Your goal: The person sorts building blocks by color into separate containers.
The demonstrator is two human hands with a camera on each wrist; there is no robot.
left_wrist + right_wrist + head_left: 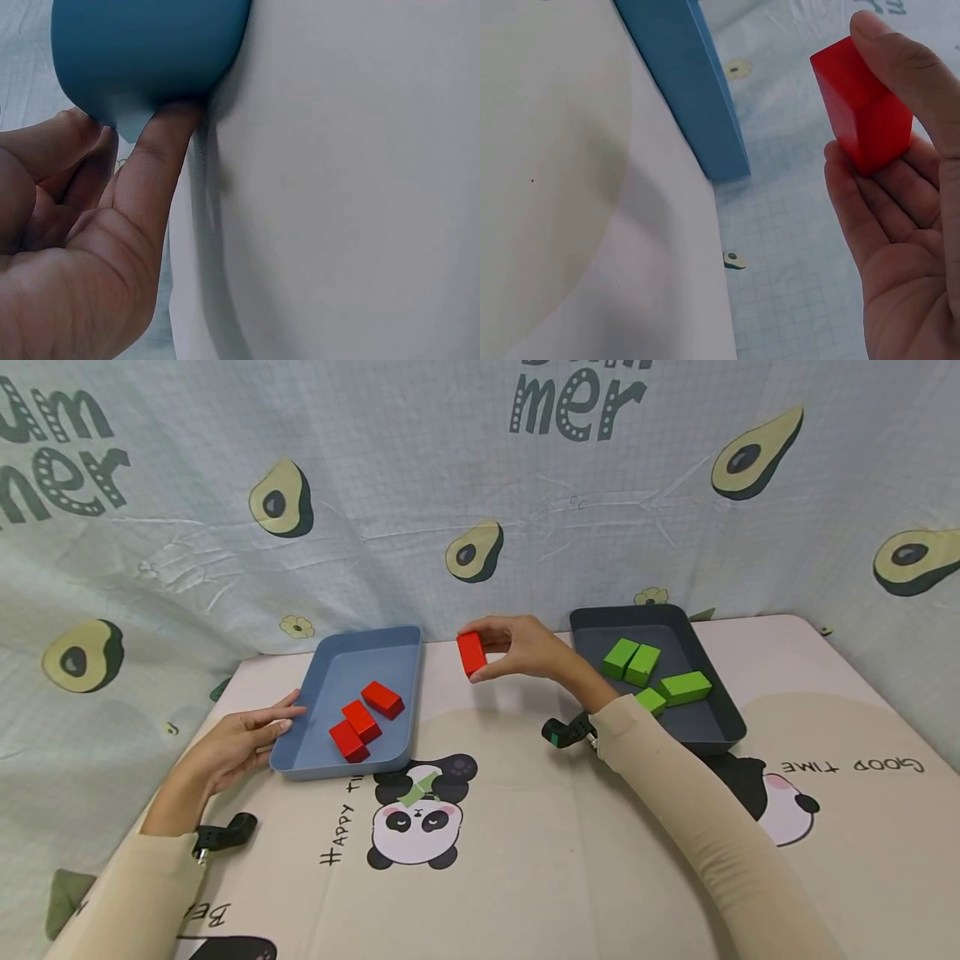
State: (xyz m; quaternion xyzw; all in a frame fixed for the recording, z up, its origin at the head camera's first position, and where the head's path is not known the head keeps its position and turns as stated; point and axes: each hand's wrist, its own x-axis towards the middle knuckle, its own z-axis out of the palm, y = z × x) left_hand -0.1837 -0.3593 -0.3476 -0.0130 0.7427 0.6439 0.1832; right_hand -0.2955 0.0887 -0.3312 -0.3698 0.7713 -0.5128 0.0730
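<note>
Above the table, between two trays, my right hand pinches a red block between thumb and fingers. The right wrist view shows the same red block held clear of the tabletop. My left hand holds the left side of the blue tray, its thumb and a finger at the rim. In the left wrist view a finger touches the outer wall of the blue tray; the other fingertips are partly hidden. Inside the blue tray lie three red blocks.
A dark grey tray stands at the back right with several green blocks in it, partly behind my right forearm. The table has a panda-print cover. A curtain with avocado prints hangs behind it.
</note>
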